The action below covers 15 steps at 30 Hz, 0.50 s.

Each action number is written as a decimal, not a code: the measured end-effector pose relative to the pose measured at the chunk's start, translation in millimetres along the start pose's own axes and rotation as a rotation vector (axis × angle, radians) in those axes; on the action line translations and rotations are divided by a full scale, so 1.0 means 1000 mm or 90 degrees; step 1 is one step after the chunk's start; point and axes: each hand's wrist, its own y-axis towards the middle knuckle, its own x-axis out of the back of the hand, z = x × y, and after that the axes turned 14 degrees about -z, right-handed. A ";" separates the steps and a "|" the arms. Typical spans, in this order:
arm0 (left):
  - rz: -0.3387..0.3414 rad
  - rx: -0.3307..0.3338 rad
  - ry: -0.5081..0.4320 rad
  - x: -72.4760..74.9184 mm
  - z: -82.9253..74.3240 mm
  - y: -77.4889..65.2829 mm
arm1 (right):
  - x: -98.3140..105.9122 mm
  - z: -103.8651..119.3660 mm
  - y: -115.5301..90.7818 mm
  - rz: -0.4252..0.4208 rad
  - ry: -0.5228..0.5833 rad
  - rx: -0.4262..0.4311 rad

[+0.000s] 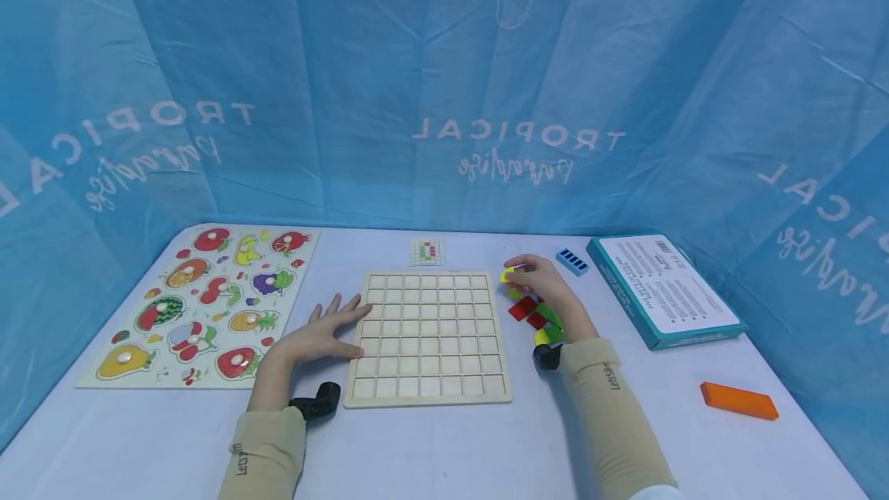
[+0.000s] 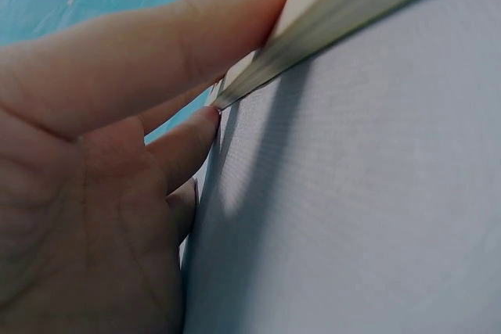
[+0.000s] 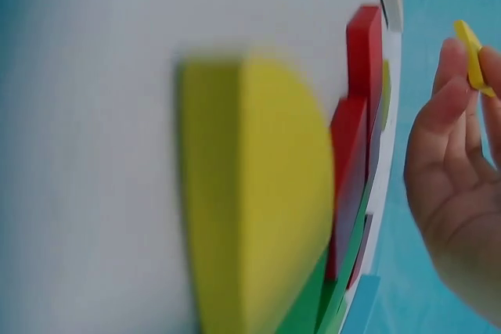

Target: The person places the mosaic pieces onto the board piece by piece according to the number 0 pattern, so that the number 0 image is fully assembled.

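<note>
Flat yellow piece (image 3: 473, 62), pinched by right hand (image 1: 543, 282), left hand (image 1: 314, 339) splayed against gridded board (image 1: 429, 345)

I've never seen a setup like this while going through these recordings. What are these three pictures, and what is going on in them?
There is no robot here, just a person's two bare hands. The wide picture comes from a camera worn on the head; the two close ones come from cameras worn on each wrist.

On the white table lies a gridded wooden board, with a small pattern card beyond it. The fruit puzzle is to the left; coloured pieces, a teal box and an orange block are to the right.

The left hand touches the board's edge, fingers spread. The right hand pinches a yellow piece.
</note>
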 end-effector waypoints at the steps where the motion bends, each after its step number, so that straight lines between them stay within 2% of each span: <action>1: 0.000 0.000 0.001 0.000 0.000 0.000 | -0.001 0.001 -0.001 -0.002 0.007 -0.003; 15: -0.001 -0.003 -0.003 0.001 -0.001 -0.001 | -0.030 0.014 -0.006 -0.008 0.043 0.005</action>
